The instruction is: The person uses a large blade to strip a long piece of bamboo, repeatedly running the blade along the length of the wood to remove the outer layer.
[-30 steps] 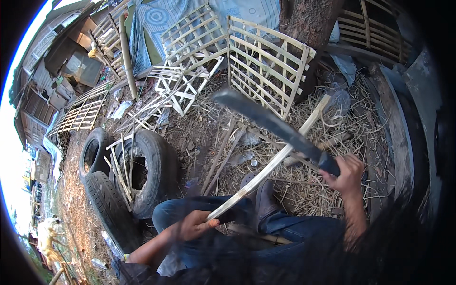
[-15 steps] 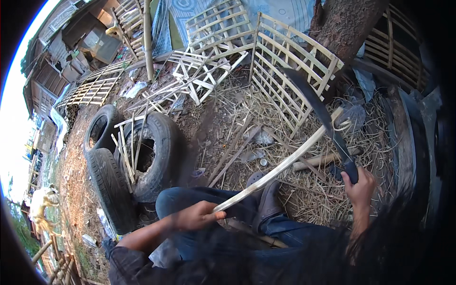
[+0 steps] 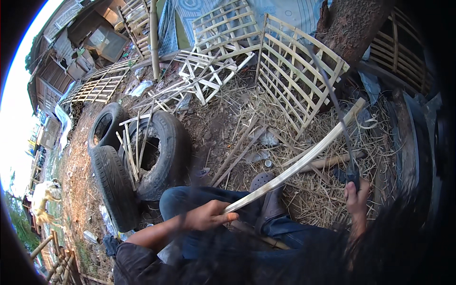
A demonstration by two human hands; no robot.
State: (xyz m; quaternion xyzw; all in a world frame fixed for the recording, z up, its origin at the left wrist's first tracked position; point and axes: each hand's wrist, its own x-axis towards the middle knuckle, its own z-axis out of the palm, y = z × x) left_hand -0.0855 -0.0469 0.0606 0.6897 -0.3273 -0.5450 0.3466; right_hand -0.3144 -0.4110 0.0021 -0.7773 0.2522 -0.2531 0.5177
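Observation:
My left hand (image 3: 206, 216) is closed around the near end of a pale split bamboo strip (image 3: 299, 163), its thumb along the strip and orange at the tip. From there the strip slants up to the right, with a thin curled shaving (image 3: 368, 122) by its far end. In my right hand (image 3: 357, 198) is the dark handle of a machete (image 3: 334, 97). The long blade points away from me, seen nearly edge-on, and passes beside the far part of the strip. I cannot tell whether blade and strip touch.
Bamboo lattice panels (image 3: 304, 71) stand ahead, near a tree trunk (image 3: 354, 28). Old tires (image 3: 175, 152) lie at left, with thin sticks across one. Shavings (image 3: 323, 199) cover the ground around a short round pole (image 3: 327, 162). A pale dog (image 3: 43, 202) stands far left.
The machete blade has turned from showing its broad side to nearly edge-on. The strip's far end has shifted right and slightly up in view. Both hands keep their holds.

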